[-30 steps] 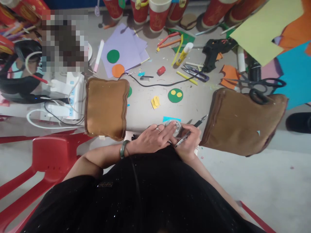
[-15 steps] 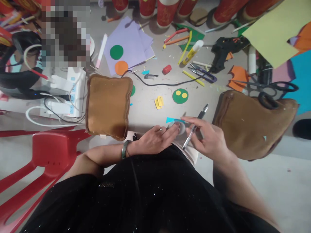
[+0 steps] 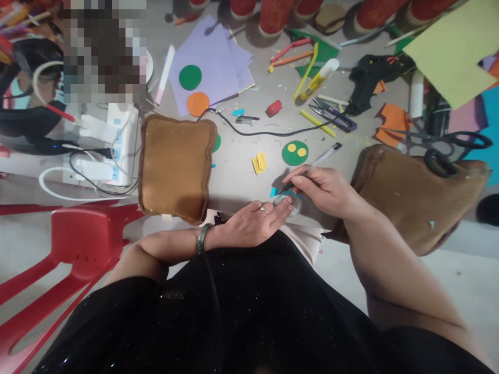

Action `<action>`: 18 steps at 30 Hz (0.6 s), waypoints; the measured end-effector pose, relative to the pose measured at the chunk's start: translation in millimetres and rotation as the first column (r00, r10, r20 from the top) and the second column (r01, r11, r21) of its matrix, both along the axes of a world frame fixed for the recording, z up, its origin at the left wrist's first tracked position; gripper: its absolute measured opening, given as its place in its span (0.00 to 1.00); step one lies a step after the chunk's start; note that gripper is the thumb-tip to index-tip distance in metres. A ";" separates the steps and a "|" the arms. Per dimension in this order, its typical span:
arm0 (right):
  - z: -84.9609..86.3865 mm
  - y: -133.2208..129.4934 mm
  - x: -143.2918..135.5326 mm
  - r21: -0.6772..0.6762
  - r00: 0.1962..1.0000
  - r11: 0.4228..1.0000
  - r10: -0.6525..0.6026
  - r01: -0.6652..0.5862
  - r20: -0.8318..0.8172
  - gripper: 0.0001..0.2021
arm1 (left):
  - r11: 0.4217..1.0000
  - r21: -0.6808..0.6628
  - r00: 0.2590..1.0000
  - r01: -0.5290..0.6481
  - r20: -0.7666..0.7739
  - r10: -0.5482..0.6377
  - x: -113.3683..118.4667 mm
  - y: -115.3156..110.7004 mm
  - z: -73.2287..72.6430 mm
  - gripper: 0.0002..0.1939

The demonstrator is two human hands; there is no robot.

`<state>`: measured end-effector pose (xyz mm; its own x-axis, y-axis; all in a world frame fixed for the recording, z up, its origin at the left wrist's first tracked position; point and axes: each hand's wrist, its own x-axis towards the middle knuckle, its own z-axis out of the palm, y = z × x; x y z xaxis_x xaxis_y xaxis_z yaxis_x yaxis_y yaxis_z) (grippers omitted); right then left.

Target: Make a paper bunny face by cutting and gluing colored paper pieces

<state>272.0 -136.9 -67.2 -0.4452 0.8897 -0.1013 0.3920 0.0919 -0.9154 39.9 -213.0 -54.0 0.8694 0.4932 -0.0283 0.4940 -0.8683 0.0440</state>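
Observation:
My right hand (image 3: 322, 189) is closed round a pen (image 3: 327, 155), whose tip points down-left at a small blue paper piece (image 3: 274, 192) by the table's near edge. Fingertips of my left hand (image 3: 257, 221) press on a clear round object (image 3: 297, 205) that lies partly over the blue paper. The left fingers are stretched out and close together. Beyond the hands are a green disc with two yellow dots (image 3: 295, 159) and folded yellow paper (image 3: 260, 163).
Brown cushions (image 3: 177, 166) flank my hands, with black scissors (image 3: 440, 162) on the right one. Farther back lie a glue gun (image 3: 366, 78), snips (image 3: 335, 117), a yellow glue stick (image 3: 319, 79), purple paper (image 3: 212, 62) and red cups (image 3: 273, 18). A power strip (image 3: 121, 145) stands left.
My right hand has turned the pen round and closed on it, bringing its tip down to the blue paper. My left hand keeps pressing the clear round object. The view has shifted slightly.

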 end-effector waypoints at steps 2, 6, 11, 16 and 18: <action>1.1 0.1 -0.4 0.011 1.000 1.000 -0.003 0.003 0.007 0.29 | 0.999 0.017 0.999 -0.031 0.015 0.031 -0.1 -2.0 -1.6 0.30; 4.9 1.7 -1.3 0.004 0.999 1.000 0.012 -0.012 0.034 0.26 | 0.997 0.070 0.998 -0.041 0.049 0.037 -0.5 -4.5 -8.0 0.29; 7.7 2.1 -2.8 -0.016 0.998 1.000 0.014 -0.013 0.063 0.24 | 0.991 0.122 0.997 -0.046 0.064 0.038 -1.3 -4.8 -13.5 0.28; 8.5 1.9 -5.1 -0.009 0.998 0.999 0.034 -0.034 0.055 0.23 | 0.988 0.146 0.997 -0.049 0.067 0.040 -2.0 -5.6 -13.3 0.28; 8.5 2.5 -6.1 -0.011 0.997 0.999 0.042 -0.041 0.060 0.23 | 0.988 0.144 0.997 -0.048 0.065 0.039 -2.4 -5.7 -13.3 0.28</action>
